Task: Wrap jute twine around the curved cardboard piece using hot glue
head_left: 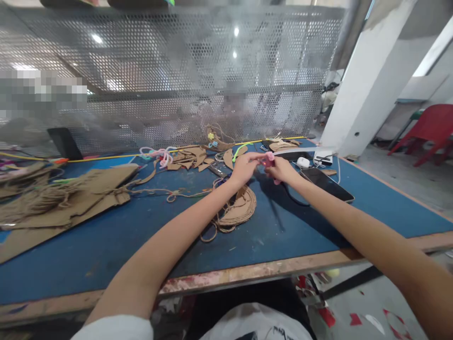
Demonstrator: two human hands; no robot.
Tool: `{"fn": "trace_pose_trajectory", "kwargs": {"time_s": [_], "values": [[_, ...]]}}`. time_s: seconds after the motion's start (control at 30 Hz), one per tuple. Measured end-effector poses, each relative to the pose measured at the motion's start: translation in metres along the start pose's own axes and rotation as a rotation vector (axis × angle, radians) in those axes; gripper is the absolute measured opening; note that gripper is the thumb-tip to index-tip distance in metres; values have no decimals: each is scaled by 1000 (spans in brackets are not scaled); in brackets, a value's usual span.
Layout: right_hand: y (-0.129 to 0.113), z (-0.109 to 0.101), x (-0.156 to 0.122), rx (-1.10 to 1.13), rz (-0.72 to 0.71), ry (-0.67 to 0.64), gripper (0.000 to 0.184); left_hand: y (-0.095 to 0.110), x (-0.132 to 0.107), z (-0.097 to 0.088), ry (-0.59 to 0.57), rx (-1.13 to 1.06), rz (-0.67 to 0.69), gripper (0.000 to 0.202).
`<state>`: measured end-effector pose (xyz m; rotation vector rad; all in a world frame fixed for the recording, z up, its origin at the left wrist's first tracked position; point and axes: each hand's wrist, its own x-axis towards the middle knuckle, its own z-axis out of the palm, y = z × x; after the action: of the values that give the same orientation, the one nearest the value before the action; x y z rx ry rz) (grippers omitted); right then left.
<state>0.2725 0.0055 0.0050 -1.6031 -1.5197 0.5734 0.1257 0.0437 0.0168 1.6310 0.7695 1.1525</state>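
Both my arms reach forward over the blue table (116, 236). My left hand (244, 167) and my right hand (281, 171) meet above the table's middle, and both are closed on a small pink object (269, 160) held between their fingertips. What the pink object is I cannot make out. Just below my left hand lies a flat coil of brown jute cord (239, 210) with loose cord (170, 193) trailing off to the left.
Cardboard sheets and cord (53, 203) pile up at the left. Cardboard scraps (189, 158) and pink and green pipe cleaners (159, 155) lie at the back. A black phone (327, 184) and a white charger (303, 162) sit at right. A perforated metal screen (177, 71) stands behind; a red chair (430, 127) at far right.
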Motion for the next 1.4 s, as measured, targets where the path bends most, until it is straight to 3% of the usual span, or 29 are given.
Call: {"fn": "trace_pose_trajectory", "kwargs": {"time_s": [0.13,0.2,0.27,0.4,0.5,0.63,0.77,0.97,1.13,1.3,1.4], "values": [[-5,-5,-14,294,-11,7,9,-2,-27,-7,158,-101,-111,28],[-9,-8,-29,417,-46,20,13,-2,-41,-14,162,-167,-173,24],[-13,-10,-42,578,-104,5,14,2,-54,-21,105,-231,-235,17],[-22,-8,-58,886,-222,-106,13,15,-79,-33,-130,-449,-404,16],[-25,-5,-64,877,-265,-148,11,23,-93,-38,-242,-474,-396,22],[-24,0,-69,839,-231,-185,19,30,-105,-37,-294,-491,-354,31],[-17,5,-70,762,-184,-150,25,35,-108,-34,-271,-535,-332,34],[-16,6,-71,642,-245,-133,21,36,-108,-34,-249,-578,-308,30],[-21,6,-73,612,-237,-46,24,41,-110,-34,-205,-620,-308,24],[-20,8,-73,622,-228,5,23,44,-113,-32,-157,-755,-381,10],[-16,9,-71,612,-214,23,25,43,-114,-32,-143,-828,-453,14]]}}
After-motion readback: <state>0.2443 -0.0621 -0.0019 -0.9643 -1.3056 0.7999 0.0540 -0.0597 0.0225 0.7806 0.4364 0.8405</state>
